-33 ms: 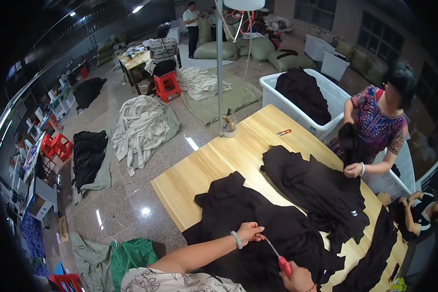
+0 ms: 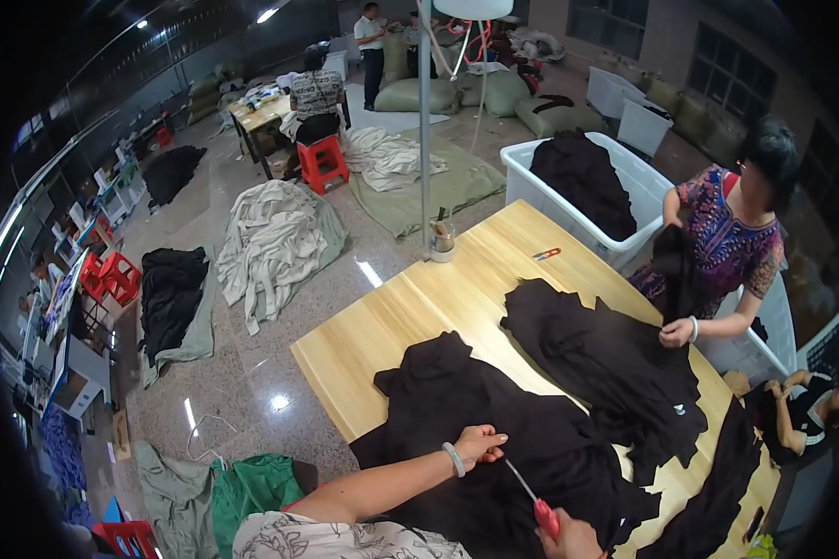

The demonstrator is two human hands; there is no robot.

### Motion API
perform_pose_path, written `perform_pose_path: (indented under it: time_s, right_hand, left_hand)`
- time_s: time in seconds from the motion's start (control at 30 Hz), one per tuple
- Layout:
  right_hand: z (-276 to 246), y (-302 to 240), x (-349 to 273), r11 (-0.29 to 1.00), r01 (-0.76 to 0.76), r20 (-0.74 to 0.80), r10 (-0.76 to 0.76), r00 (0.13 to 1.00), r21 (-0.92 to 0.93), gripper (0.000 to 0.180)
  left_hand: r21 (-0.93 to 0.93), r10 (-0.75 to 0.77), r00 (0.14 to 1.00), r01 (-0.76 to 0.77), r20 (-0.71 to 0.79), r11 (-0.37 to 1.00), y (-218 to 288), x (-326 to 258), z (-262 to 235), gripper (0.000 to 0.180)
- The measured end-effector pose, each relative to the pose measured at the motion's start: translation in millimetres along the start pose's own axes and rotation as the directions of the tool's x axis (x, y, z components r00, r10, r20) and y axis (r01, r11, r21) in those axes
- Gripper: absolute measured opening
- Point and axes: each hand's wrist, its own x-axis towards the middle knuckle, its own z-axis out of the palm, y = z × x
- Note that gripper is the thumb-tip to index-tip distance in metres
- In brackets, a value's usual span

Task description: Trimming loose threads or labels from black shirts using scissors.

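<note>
My left hand (image 2: 480, 445) is in a pinch over a black garment (image 2: 475, 401) spread on the wooden table. What its fingertips hold, if anything, is too small to make out. Closed around a red handle, my right hand (image 2: 573, 538) grips a tool with a long, thin metal shaft (image 2: 546, 518). The shaft's tip points up and left, close to the left fingertips. Beyond, a second black garment (image 2: 597, 349) lies on the table, and a narrow black piece (image 2: 718, 494) runs along its right side.
Across the wooden table (image 2: 391, 307), a co-worker (image 2: 732, 224) handles black cloth beside a white bin (image 2: 657, 242) of black fabric. Red-handled snips (image 2: 547, 253) and a cup of tools (image 2: 441, 244) lie toward the far side. A metal pole (image 2: 425, 140) rises at the table edge.
The view has shifted very slightly. My hands and the tool hold nearly the same pose; the co-worker's cloth has moved a little.
</note>
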Motion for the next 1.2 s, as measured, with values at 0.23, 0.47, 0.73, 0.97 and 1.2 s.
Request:
perform_pose_path:
  time_s: [0.23, 0.47, 0.73, 0.97, 1.2]
  right_hand:
    - [31.7, 11.1, -28.4, 0.981, -0.037, -0.158, 0.068, 0.985, 0.189, 0.027]
    - [39.9, 11.0, -43.8, 0.983, -0.096, -0.150, 0.119, 0.982, 0.153, 0.026]
    - [39.6, 14.1, -49.0, 0.998, -0.049, -0.151, 0.053, 0.987, 0.032, 0.031]
    - [21.4, -14.3, -54.9, 0.997, -0.078, 0.025, 0.078, 0.997, 0.002, 0.027]
    - [29.6, -30.3, -53.1, 0.998, -0.049, 0.002, 0.049, 0.999, -0.045, 0.025]
  left_hand:
    - [0.702, 0.332, 0.870, -0.491, 0.364, 0.517, 7.8, -43.3, 4.4, 0.040]
    - [0.764, 0.321, 0.875, -0.476, 0.362, 0.435, -1.8, -62.9, -20.0, 0.043]
    - [0.602, 0.500, 0.814, -0.565, 0.296, 0.564, -0.1, -72.6, -7.5, 0.019]
    - [0.627, 0.648, 0.716, -0.636, 0.261, 0.450, -3.0, -80.8, -21.1, 0.015]
    - [0.636, 0.630, 0.703, -0.659, 0.331, 0.401, -8.3, -93.1, -20.7, 0.012]
